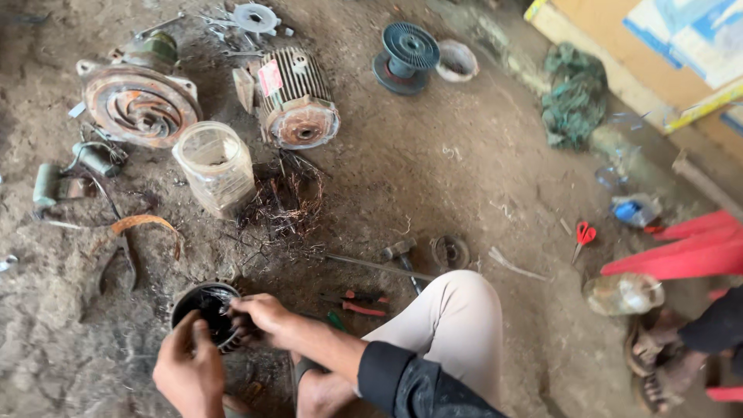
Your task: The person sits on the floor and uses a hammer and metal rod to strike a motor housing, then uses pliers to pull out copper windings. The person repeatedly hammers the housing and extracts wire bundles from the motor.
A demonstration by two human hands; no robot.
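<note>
– Two hands on what?
– Left hand (188, 370) grips rim of the black stator housing (203, 310); right hand (261, 316) has fingers curled inside it, pinching the windings. Sits on dirt floor (433, 178), near bottom edge.
– Nearby?
– Plastic jar (215, 166), copper wire tangle (286, 201), hammer (402, 255) just beyond.

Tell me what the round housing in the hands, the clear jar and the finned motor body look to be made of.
Round dark housing, gripped by the left hand and right hand: likely metal, black and grimy, with wire windings inside.
Clear ribbed jar: probably plastic, translucent and dust-clouded.
Finned cylindrical motor body: apparently cast metal, dull grey ribs and a rust-brown end face.
</note>
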